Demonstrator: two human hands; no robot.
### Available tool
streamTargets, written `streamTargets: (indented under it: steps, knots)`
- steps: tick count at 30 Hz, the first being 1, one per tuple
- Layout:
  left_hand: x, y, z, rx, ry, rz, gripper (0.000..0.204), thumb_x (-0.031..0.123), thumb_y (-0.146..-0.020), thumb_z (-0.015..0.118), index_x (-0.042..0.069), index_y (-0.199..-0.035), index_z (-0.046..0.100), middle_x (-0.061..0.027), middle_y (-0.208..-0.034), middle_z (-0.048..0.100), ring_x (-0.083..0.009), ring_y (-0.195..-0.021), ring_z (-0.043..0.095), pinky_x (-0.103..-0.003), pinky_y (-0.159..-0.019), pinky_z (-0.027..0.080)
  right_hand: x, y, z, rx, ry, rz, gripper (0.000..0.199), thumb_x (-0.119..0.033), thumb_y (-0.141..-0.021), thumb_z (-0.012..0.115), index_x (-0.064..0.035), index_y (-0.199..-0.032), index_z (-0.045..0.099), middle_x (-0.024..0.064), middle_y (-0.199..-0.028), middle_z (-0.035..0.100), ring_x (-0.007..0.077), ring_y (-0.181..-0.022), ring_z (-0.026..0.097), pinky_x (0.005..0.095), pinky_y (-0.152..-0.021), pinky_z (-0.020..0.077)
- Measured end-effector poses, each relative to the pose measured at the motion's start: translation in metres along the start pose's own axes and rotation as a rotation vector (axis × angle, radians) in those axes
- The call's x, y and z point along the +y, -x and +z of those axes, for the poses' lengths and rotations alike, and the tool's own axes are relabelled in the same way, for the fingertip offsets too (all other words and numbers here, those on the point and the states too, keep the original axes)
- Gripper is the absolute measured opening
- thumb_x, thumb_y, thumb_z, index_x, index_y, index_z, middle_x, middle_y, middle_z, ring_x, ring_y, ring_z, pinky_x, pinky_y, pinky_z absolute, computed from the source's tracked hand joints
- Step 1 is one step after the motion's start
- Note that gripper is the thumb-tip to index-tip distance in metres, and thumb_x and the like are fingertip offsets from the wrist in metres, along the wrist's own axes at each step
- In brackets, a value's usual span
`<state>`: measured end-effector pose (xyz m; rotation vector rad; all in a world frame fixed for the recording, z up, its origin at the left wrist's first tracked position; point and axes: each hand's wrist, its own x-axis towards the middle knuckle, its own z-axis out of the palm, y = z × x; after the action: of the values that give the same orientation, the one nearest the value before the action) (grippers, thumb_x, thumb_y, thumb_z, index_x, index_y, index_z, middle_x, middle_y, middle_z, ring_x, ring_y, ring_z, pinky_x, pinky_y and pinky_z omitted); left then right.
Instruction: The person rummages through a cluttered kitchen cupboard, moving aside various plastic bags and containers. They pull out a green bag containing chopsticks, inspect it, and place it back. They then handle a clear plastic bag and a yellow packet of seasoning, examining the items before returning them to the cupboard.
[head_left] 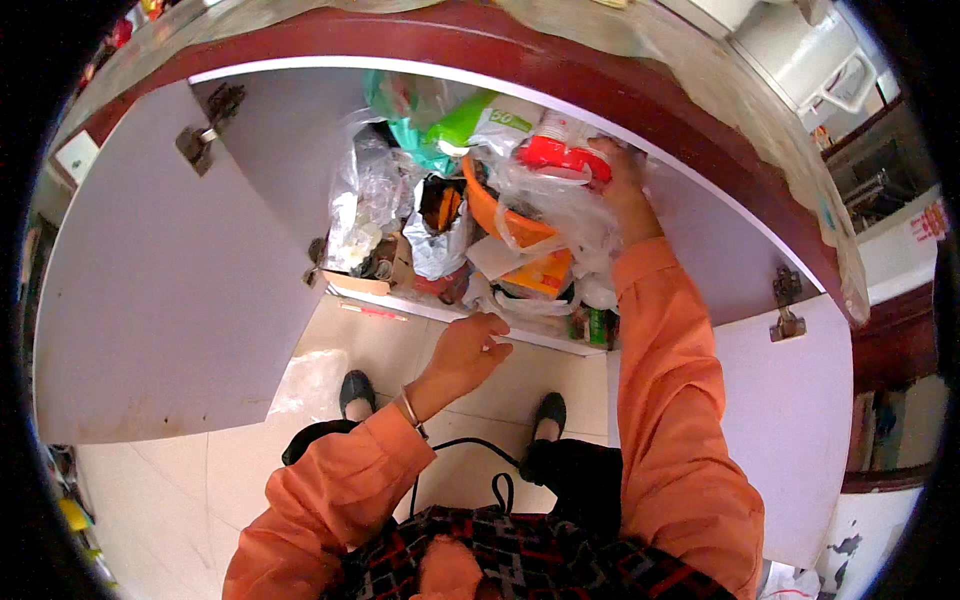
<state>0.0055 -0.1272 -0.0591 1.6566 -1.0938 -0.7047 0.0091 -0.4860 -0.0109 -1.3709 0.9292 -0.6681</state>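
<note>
Nearest, above the pale tiled floor (pixel 220 490): left hand (pixel 468 352), loosely curled and holding nothing, just short of the cabinet sill (pixel 412 308), perhaps held back to leave the way in unobstructed. To either side: left door (pixel 150 280) and right door (pixel 790 410), both swung wide, exposing the full width of the cabinet. Just behind the sill, at left: cardboard box (pixel 362 284), apparently for gathering small loose items; beside it, silver bag (pixel 438 250), mouth upward, presumably to keep dark contents from spilling. Farther in: orange tub (pixel 482 200), wedged amid crumpled plastic, probably to confine looser packets. Deeper, at right: red-and-white package (pixel 560 156), high on the heap, touched at its right end by the right hand (pixel 622 172); grip impossible to tell, with fingers partly hidden. Alongside, green-and-white pack (pixel 490 122), seemingly propped by the crowding; leftmost, green bag (pixel 395 95), near the back.
</note>
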Motion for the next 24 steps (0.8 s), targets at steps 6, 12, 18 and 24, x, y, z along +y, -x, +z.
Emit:
streamTargets:
  steps: [6, 12, 18, 24]
  knots:
    - [-0.004, -0.012, 0.014, -0.044, -0.036, 0.002, 0.021, 0.014, -0.072, 0.064, 0.001, -0.088, 0.058, -0.0162, -0.089, 0.060, -0.0257, -0.068, 0.062, -0.034, -0.064, 0.047, 0.008, 0.000, -0.077, -0.055, 0.125, -0.526, 0.041, -0.032, -0.078, 0.059, -0.0091, -0.111, 0.051, 0.0107, -0.110, 0.053, 0.0262, -0.100, 0.053, 0.0453, -0.077, 0.0492]
    - [-0.015, -0.016, 0.023, -0.122, -0.157, 0.031, 0.020, 0.010, -0.073, 0.064, -0.001, -0.090, 0.059, -0.0122, -0.091, 0.061, -0.0199, -0.071, 0.063, -0.030, -0.062, 0.050, -0.017, 0.010, -0.166, 0.011, -0.303, -0.399, 0.041, -0.033, -0.084, 0.052, -0.0071, -0.115, 0.049, 0.0096, -0.113, 0.053, 0.0245, -0.099, 0.055, 0.0410, -0.078, 0.0508]
    - [-0.012, -0.012, 0.024, -0.112, -0.102, -0.044, 0.020, 0.016, -0.073, 0.063, 0.002, -0.087, 0.056, -0.0152, -0.085, 0.060, -0.0267, -0.070, 0.061, -0.035, -0.066, 0.046, -0.011, 0.020, -0.162, 0.047, -0.432, -0.596, 0.045, -0.030, -0.080, 0.058, -0.0060, -0.117, 0.048, 0.0085, -0.113, 0.053, 0.0264, -0.100, 0.054, 0.0400, -0.078, 0.0496]
    - [-0.016, -0.013, 0.027, -0.126, -0.156, -0.020, 0.021, 0.016, -0.073, 0.062, 0.003, -0.088, 0.056, -0.0147, -0.086, 0.058, -0.0264, -0.070, 0.059, -0.036, -0.065, 0.046, 0.008, -0.007, -0.101, 0.462, -0.267, -0.612, 0.044, -0.031, -0.079, 0.058, -0.0050, -0.113, 0.050, 0.0101, -0.110, 0.054, 0.0276, -0.096, 0.055, 0.0405, -0.076, 0.0491]
